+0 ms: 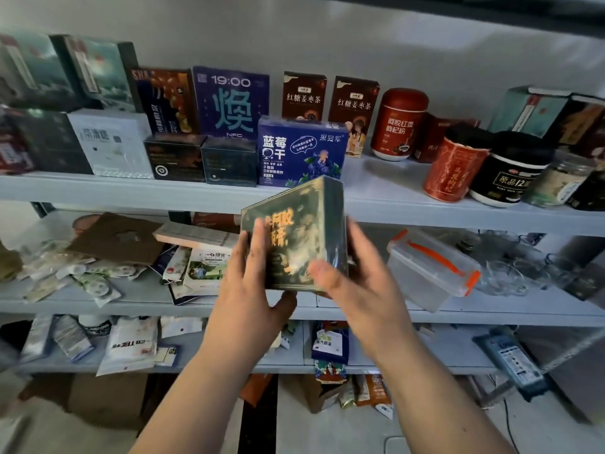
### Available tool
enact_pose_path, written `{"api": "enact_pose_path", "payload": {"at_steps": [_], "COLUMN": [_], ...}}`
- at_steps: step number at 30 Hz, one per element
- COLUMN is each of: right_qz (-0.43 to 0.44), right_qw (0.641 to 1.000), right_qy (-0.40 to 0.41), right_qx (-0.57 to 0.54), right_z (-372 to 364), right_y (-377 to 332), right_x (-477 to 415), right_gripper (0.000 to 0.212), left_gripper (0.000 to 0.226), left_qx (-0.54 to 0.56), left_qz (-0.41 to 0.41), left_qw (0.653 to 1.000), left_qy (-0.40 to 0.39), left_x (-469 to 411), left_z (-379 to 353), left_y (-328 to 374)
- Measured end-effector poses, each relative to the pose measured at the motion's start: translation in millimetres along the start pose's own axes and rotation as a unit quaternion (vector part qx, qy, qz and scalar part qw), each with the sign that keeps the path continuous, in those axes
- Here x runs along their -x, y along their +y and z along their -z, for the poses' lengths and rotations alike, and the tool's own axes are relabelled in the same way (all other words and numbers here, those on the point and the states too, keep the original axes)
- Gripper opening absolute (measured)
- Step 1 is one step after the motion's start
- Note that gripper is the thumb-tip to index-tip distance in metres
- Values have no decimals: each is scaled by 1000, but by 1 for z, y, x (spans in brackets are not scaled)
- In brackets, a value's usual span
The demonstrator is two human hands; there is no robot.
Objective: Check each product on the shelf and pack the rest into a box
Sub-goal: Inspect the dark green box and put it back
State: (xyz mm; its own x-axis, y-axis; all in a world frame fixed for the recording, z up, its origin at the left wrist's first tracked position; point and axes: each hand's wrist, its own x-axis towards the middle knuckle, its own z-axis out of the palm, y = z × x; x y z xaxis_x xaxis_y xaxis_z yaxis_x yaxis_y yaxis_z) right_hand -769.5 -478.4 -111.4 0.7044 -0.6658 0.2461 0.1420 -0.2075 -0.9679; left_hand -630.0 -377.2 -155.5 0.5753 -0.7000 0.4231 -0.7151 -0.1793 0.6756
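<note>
A person is holding a green box (294,234) with both hands in the air in front of the shelf (393,204). The box is sitting at the middle of the view. It is standing upright and turned so that its gold-printed front and its right side are both showing.

The left hand (248,290) is gripping the box from 8 o'clock. Its fingers (258,244) are lying close together, straight up the left part of the front, and its thumb is curling under the bottom edge. The right hand (360,283) is gripping from 4 o'clock. Its thumb is pressing on the lower right corner of the front, and its other fingers are reaching round behind the right side. That hand is blurring, so I cannot tell how those fingers are spaced.

At 12 o'clock of the green box, a blue box (301,152) is standing at the front of the top board. A purple box (230,103) is standing at 11 o'clock and a red jar (397,124) at 1 o'clock. At 3 o'clock a clear tub (432,267) with orange clips is lying on the middle board. At 9 o'clock loose packets (98,280) are lying scattered on that board.
</note>
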Motion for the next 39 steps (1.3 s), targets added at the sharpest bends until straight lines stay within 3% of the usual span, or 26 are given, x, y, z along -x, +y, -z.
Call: {"api": "enact_pose_path", "payload": {"at_steps": [3,5,6,8,11,13,16,18,20,22,25,27,30,33,36,39], "right_qz": [8,27,37,47,53,42,9,-25,-80,-105,-118,-130,-143,-144,-140,-116], "right_qw": [998,997,997,997,994,993,991,991,996,994,991,988,985,984,984,986], "right_qy": [-65,-68,-61,-46,-38,-34,4,17,29,35,64,84,93,101,103,100], "right_qx": [9,24,30,40,82,106,135,127,34,-26,-12,-14,-18,-13,-29,-68], "right_z": [-5,-11,-13,-17,-17,-16,-12,-7,-4,-1,4,7,6,5,5,7], "right_y": [1,1,3,6,8,8,7,10,15,18,20,22,22,23,22,21], "right_x": [2,2,2,0,-2,-2,-4,-7,-11,-15,-18,-20,-19,-19,-19,-18], "right_gripper": [70,59,56,49,44,42,48,67,80,63,59,40,15,18,23,35], "left_gripper": [116,89,76,72,68,61,33,35,47,54,43,46,51,55,61,48], "left_qx": [117,204,213,179,186,273,403,479,536,578,623,646,657,671,660,637], "left_qz": [27,79,55,-18,-7,-9,68,112,134,147,189,218,231,231,237,252], "left_qw": [992,975,974,982,982,962,912,870,832,802,759,732,717,704,713,729], "left_qy": [25,35,45,53,35,4,-37,-41,-40,-42,-33,-26,-19,-23,-15,11], "left_x": [9,12,10,11,9,13,18,19,17,12,5,1,-1,-1,-2,-2], "left_z": [-5,-6,-9,-12,-7,-6,2,3,5,11,21,29,37,41,45,48], "left_y": [-5,4,3,6,11,8,15,15,10,9,5,4,2,-3,-9,-18]}}
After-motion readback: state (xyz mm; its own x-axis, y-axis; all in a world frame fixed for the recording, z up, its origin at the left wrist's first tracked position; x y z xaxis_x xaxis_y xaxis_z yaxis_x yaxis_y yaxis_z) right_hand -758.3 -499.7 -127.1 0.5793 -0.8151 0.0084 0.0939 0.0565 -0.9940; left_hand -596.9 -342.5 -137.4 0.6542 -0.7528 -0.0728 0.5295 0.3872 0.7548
